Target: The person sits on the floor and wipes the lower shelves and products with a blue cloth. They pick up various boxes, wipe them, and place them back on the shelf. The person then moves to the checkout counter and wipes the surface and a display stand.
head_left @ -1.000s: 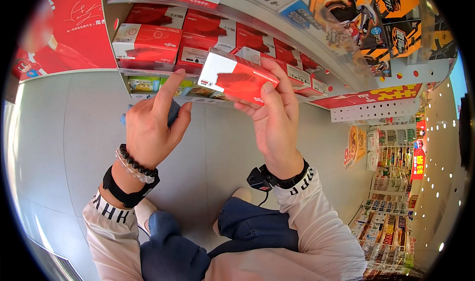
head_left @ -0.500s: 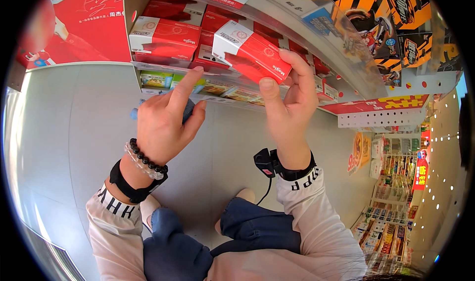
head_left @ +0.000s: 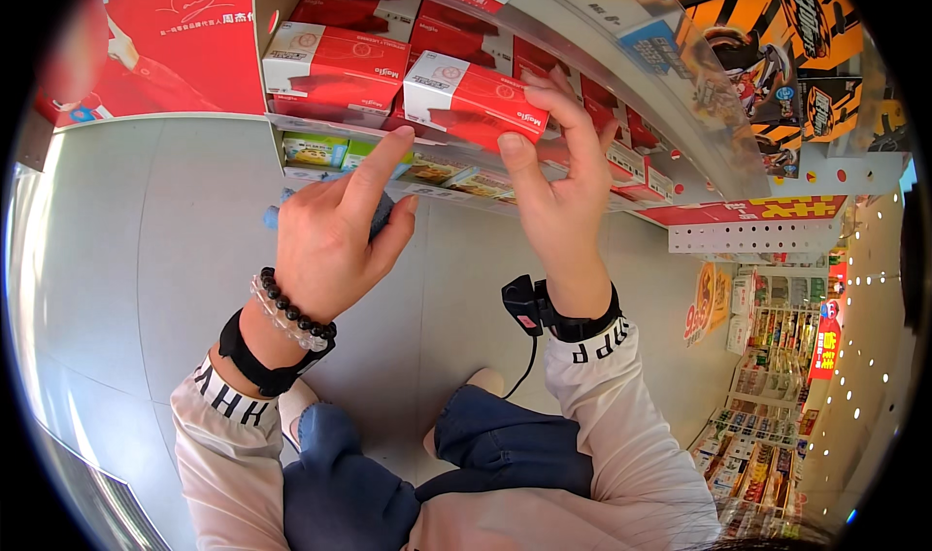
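Right grip (head_left: pixel 568 192) pinches box (head_left: pixel 474 100) at shelf (head_left: pixel 320 124); grey floor (head_left: pixel 209 250) below.

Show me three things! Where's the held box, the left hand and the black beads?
Held box (head_left: pixel 476 99): head view, on its red middle.
Left hand (head_left: pixel 325 244): head view, on its back.
Black beads (head_left: pixel 292 313): head view, mid-string.

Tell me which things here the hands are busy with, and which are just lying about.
At the hands:
red-and-white box, in the right hand
matching boxes beside it
blue cloth-like item, under the left hand

Just about:
green packs, shelf below
orange-and-black boxes, upper right
red poster, upper left
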Tool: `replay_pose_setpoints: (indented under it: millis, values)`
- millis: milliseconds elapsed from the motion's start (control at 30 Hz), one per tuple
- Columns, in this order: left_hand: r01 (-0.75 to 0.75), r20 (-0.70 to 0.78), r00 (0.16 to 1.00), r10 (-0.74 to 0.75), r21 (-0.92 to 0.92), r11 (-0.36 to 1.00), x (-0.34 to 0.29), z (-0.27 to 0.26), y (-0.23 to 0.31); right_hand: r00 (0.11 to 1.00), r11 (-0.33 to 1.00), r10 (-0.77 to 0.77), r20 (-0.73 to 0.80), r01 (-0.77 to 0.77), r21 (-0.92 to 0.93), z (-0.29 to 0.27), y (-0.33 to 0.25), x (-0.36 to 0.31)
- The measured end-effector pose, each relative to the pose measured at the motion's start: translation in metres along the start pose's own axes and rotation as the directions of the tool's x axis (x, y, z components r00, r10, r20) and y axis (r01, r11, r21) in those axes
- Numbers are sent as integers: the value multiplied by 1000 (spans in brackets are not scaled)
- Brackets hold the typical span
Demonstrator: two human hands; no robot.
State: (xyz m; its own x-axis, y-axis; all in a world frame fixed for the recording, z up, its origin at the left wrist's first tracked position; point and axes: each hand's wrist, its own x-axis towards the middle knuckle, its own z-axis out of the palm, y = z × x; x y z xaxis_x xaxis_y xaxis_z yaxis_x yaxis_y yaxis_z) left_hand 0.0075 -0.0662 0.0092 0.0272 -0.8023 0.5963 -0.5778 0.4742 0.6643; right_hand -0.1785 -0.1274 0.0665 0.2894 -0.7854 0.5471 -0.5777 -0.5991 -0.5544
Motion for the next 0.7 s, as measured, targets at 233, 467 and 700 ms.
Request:
replay_pose_setpoints:
  millis: [233,467,700]
  values:
    - [19,16,1000,-19,-8,1000,1,-1,2,997,986,-77,1,76,-150,0,6,1]
    - [7,17,1000,-7,18,1000,0,-3,2,996,985,-92,-16,89,-150,1,5,1]
    - [-7,24,1000,6,22,1000,-1,-4,0,997,998,-59,-47,59,3,5,8,-4]
